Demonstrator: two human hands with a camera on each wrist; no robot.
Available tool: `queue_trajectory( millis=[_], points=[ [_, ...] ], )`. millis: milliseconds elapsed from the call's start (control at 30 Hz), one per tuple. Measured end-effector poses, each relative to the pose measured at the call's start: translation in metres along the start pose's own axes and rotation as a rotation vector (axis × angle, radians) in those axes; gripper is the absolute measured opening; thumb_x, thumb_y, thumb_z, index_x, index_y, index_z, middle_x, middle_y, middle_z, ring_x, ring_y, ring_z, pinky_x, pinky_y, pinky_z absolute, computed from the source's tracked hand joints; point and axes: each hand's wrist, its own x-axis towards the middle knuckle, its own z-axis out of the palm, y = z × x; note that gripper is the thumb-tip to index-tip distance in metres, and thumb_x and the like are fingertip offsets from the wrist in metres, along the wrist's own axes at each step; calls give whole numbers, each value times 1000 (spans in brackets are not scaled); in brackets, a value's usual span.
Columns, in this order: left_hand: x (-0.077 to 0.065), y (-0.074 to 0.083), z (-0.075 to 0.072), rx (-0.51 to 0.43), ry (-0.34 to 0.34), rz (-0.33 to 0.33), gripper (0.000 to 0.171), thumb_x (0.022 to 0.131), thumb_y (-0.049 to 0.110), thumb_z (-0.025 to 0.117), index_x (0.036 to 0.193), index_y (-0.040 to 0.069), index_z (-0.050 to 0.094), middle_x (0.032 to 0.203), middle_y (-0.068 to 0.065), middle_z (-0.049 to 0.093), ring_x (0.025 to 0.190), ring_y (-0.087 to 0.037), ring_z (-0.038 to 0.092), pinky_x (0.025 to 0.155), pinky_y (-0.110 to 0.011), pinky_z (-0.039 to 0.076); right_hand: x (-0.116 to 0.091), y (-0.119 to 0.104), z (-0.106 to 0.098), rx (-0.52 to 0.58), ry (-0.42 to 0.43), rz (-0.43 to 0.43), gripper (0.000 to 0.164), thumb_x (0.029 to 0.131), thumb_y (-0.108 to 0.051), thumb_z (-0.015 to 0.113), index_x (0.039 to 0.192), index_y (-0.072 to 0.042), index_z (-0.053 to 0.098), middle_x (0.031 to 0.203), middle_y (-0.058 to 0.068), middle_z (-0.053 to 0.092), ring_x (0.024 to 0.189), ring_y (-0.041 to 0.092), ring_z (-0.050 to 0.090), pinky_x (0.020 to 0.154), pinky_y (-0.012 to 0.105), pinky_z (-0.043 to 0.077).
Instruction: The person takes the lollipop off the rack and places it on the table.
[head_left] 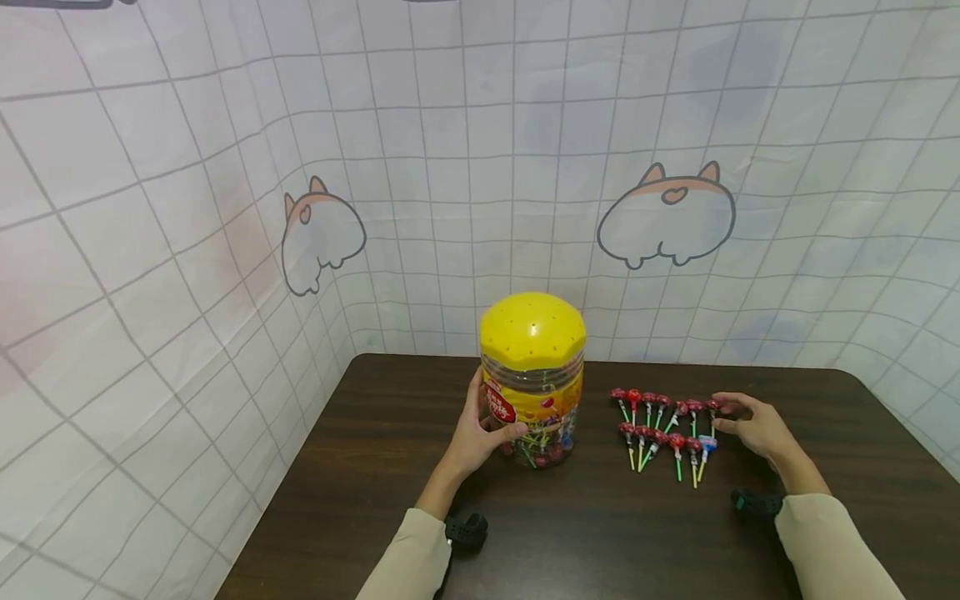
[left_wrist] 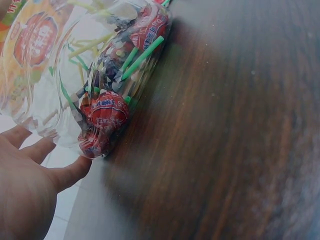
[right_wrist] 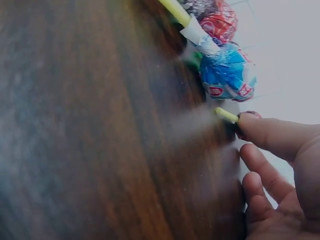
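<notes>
A clear plastic jar (head_left: 555, 404) with a yellow lid (head_left: 533, 327) stands on the table, lollipops (left_wrist: 107, 110) showing through its lower wall. My left hand (head_left: 476, 429) holds it from the left, thumb across the front. To the right lie two rows of lollipops, mostly red-wrapped, with a blue one (head_left: 707, 443) ending the front row. At the right end of the back row, my right hand (head_left: 753, 429) pinches a red lollipop (head_left: 713, 407) between thumb and fingers. The right wrist view shows its yellow stick (right_wrist: 226, 114) beside the thumb; the hand hides most of its head.
The dark wooden table (head_left: 585, 533) has rounded back corners. Behind it and along the left hangs a white gridded cloth (head_left: 465, 208) with cartoon animal drawings. Each wrist wears a black band (head_left: 467, 531).
</notes>
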Motion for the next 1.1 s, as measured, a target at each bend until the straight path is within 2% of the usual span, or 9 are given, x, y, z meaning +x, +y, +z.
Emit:
queue_trajectory(
  millis=[67, 167, 467, 533, 700, 767, 900, 1000, 1100],
  points=[
    [0, -1, -1, -5, -2, 1, 106, 87, 40, 82, 161, 48, 7, 161, 1, 38, 143, -26, 44, 112, -63, 41, -1, 0, 0, 24, -7, 6, 57, 101, -25, 66, 146, 3, 48, 132, 33, 54, 104, 38, 56, 78, 42, 50],
    [0, -3, -3, -15, -2, 0, 106, 87, 39, 82, 161, 48, 7, 162, 1, 36, 141, -25, 45, 111, -59, 43, -3, -1, 1, 62, -9, 19, 61, 103, -31, 64, 149, 3, 44, 134, 33, 52, 116, 45, 52, 88, 53, 50],
    [0, -3, -7, -15, 1, -9, 105, 88, 36, 82, 161, 47, 7, 162, -1, 37, 142, -27, 44, 110, -59, 43, -9, 1, 1, 171, -20, 50, 63, 108, -39, 51, 152, 4, 38, 135, 33, 52, 125, 48, 49, 100, 66, 42],
    [0, -2, -8, -10, 0, -12, 105, 88, 36, 82, 161, 46, 6, 162, -1, 36, 142, -27, 43, 111, -59, 43, -10, 1, 0, 188, -22, 63, 63, 108, -40, 49, 152, 4, 38, 134, 30, 52, 122, 43, 51, 99, 62, 44],
    [2, -1, -11, 5, -2, -31, 106, 88, 37, 83, 161, 48, 6, 162, 0, 37, 142, -25, 45, 110, -57, 45, -15, 0, -2, 210, -11, 99, 62, 108, -41, 50, 149, 6, 41, 120, 10, 60, 101, 12, 57, 86, 30, 50],
    [2, 1, -13, 17, -5, -41, 106, 87, 37, 83, 160, 49, 7, 160, 1, 39, 141, -25, 46, 110, -57, 46, -19, -2, -3, 227, -11, 99, 62, 108, -39, 50, 148, 8, 40, 116, 5, 60, 95, 5, 58, 80, 22, 51],
    [2, 8, -20, 88, -23, -76, 106, 85, 40, 84, 159, 52, 8, 155, 1, 43, 142, -26, 45, 111, -63, 42, -32, -10, -4, 251, -11, 84, 60, 108, -36, 52, 145, 10, 41, 115, 3, 63, 92, 4, 62, 77, 19, 55],
    [0, 20, -31, 207, -56, -133, 108, 84, 46, 83, 160, 48, 7, 157, -3, 41, 146, -33, 42, 112, -69, 38, -41, -21, -6, 231, -21, 47, 57, 107, -33, 54, 143, 10, 44, 113, 6, 66, 90, 7, 64, 76, 23, 57],
    [-4, 38, -47, 366, -121, -228, 107, 84, 54, 80, 163, 40, 9, 163, -9, 37, 148, -39, 39, 112, -70, 37, -50, -31, -9, 189, -48, -10, 52, 107, -31, 56, 140, 9, 47, 110, 11, 67, 90, 7, 66, 75, 25, 58]
  ],
)
